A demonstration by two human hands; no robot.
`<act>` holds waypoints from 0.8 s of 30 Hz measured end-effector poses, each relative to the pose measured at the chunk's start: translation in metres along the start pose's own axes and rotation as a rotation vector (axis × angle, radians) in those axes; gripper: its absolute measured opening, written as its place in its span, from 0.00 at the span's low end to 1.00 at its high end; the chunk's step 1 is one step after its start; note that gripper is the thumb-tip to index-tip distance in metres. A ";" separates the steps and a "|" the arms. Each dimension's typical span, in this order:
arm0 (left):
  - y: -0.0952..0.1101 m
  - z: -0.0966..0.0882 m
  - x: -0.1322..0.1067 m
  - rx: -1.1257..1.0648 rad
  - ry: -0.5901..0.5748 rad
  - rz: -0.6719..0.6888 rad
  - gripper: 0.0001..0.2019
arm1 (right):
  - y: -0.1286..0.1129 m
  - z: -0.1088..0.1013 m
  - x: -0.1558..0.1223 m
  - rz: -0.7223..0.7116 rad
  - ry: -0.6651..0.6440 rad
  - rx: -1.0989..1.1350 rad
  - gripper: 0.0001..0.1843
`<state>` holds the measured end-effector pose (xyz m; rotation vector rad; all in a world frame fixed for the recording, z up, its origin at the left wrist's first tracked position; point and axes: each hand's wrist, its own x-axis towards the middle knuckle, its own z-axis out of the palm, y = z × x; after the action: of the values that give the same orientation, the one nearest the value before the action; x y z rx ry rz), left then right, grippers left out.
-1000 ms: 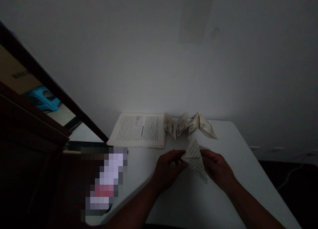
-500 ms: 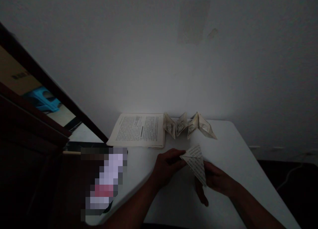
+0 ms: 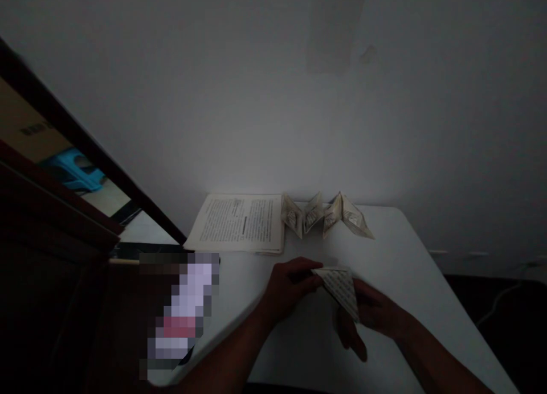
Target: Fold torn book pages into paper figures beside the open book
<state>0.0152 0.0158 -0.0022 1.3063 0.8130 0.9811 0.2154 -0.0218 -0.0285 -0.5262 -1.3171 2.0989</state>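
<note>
A folded sheet of printed paper (image 3: 341, 288), now a triangle, is held above the white table between both hands. My left hand (image 3: 294, 280) pinches its upper left corner between thumb and fingers. At its right edge, my right hand (image 3: 376, 311) grips the paper, with some fingers passing beneath and showing below it. Farther back stand folded paper shapes, one pair (image 3: 301, 214) beside the book and another pair (image 3: 347, 216) to the right, made of the same kind of printed paper.
An open-faced printed book (image 3: 237, 223) lies at the table's back left. The white table (image 3: 393, 240) meets a grey wall (image 3: 256, 98). On the left are a dark wooden frame (image 3: 98, 149), a blue plastic object (image 3: 77, 169) and a pixelated patch (image 3: 186, 308).
The paper's upper flap, which pointed up, has folded down, leaving a flat top edge. My right hand's lower fingers have shifted slightly right and down.
</note>
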 end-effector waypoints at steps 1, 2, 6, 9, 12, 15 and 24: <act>0.000 0.000 0.000 -0.003 0.001 -0.004 0.12 | -0.001 0.001 0.000 0.003 0.003 -0.004 0.46; 0.000 0.000 -0.001 -0.010 0.000 -0.006 0.12 | -0.002 0.002 0.000 0.005 0.002 -0.007 0.47; 0.002 0.001 -0.002 -0.036 0.005 -0.018 0.13 | -0.002 0.002 -0.001 0.011 0.016 -0.009 0.47; 0.004 0.003 -0.002 -0.019 0.021 -0.027 0.15 | 0.003 -0.002 -0.004 0.010 0.087 -0.039 0.47; 0.005 0.004 -0.002 0.004 0.013 -0.026 0.15 | 0.009 -0.006 -0.006 0.006 0.118 -0.040 0.45; 0.005 0.005 -0.001 0.031 -0.008 -0.012 0.13 | 0.013 -0.007 -0.004 0.013 0.086 0.007 0.44; 0.005 0.006 -0.002 0.061 -0.039 0.037 0.11 | 0.012 -0.002 0.003 0.065 0.063 0.087 0.44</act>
<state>0.0191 0.0122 0.0032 1.3932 0.7962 0.9633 0.2108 -0.0222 -0.0405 -0.6000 -1.1824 2.1629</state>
